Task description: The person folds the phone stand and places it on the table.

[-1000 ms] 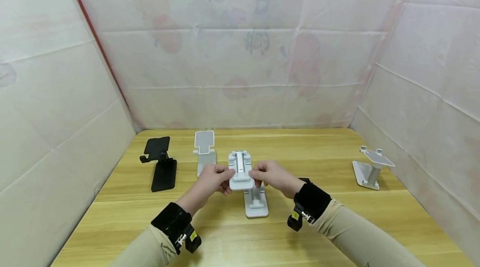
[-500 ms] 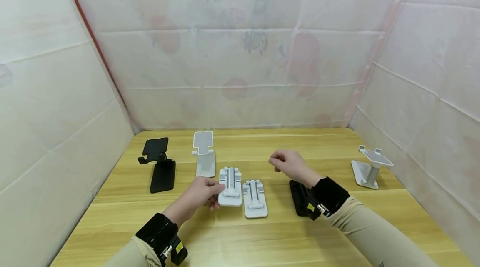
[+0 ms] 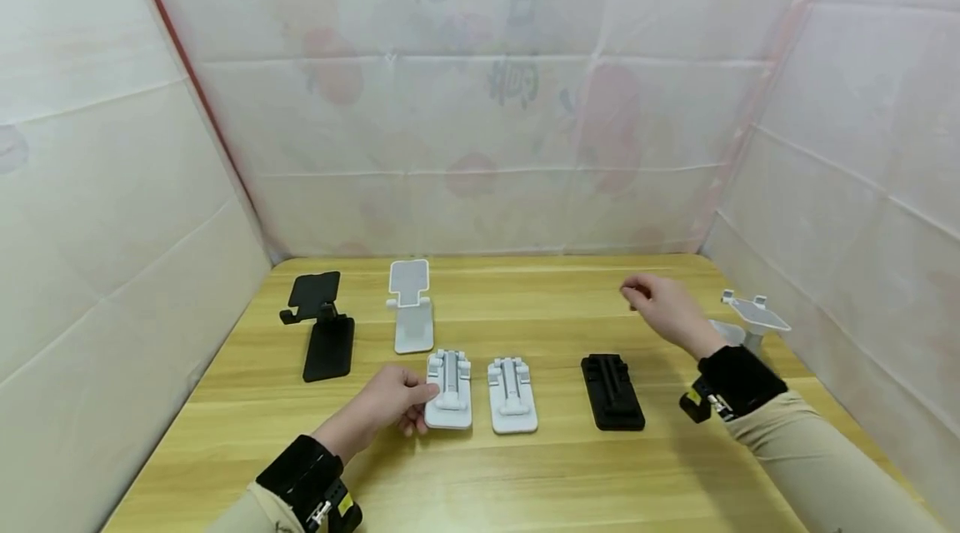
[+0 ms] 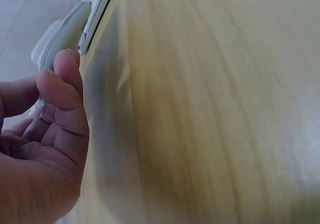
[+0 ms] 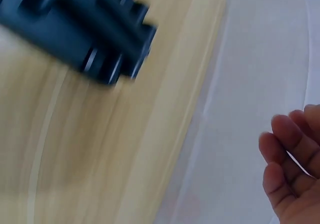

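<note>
Overall, yellow wood-grain table (image 3: 525, 483) bears unfolded black plastic stand (image 3: 327, 350) and unfolded white-and-grey stand (image 3: 408, 283) at left, raised white stand (image 3: 759, 315) at right, partly hidden. Right hand (image 3: 666, 310) above table, fingers loosely bent, holding nothing. Left hand (image 3: 382, 400) pinches left edge of folded white stand (image 3: 448, 401); table contact unclear. Rightward: flat white stand (image 3: 513, 401), then flat black stand (image 3: 613, 396). Judged halfway: three collapsed, three upright; direction of work uncertain.

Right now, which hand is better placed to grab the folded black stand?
Likely the right hand: empty and nearer the folded black stand; the left hand grips a folded white stand.
</note>
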`<state>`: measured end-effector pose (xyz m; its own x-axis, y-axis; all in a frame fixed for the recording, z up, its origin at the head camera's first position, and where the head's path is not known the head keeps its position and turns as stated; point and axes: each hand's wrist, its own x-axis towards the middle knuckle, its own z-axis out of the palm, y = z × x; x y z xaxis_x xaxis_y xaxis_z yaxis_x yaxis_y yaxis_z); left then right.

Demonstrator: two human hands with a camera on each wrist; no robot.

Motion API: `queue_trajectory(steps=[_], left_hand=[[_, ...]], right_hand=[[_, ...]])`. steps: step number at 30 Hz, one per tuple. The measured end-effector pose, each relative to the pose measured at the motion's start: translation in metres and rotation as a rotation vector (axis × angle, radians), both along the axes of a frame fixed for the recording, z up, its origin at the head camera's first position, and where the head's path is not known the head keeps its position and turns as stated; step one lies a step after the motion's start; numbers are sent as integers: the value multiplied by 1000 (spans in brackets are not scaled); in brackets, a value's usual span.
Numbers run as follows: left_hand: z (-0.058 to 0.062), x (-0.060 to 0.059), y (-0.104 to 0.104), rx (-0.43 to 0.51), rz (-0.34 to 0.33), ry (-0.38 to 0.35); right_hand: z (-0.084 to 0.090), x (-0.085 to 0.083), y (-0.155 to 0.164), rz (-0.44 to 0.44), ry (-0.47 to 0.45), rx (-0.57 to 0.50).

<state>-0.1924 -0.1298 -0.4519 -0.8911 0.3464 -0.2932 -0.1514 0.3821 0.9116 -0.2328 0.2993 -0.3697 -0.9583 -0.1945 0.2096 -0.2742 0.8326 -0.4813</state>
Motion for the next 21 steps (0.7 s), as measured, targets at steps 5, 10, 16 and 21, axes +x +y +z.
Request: queue_trajectory(steps=[5, 10, 16, 21], left_hand=[[-1, 1, -2, -43, 6, -8], [-1, 4, -5, -78, 40, -28], [-2, 4, -5, -95, 48, -21], [-3, 5, -4, -102, 43, -28]], right_hand=[[3, 7, 30, -43, 162, 107], [-1, 10, 54, -36, 318, 199], [-4, 13, 77, -65, 374, 230], [-10, 18, 94, -146, 415, 293]])
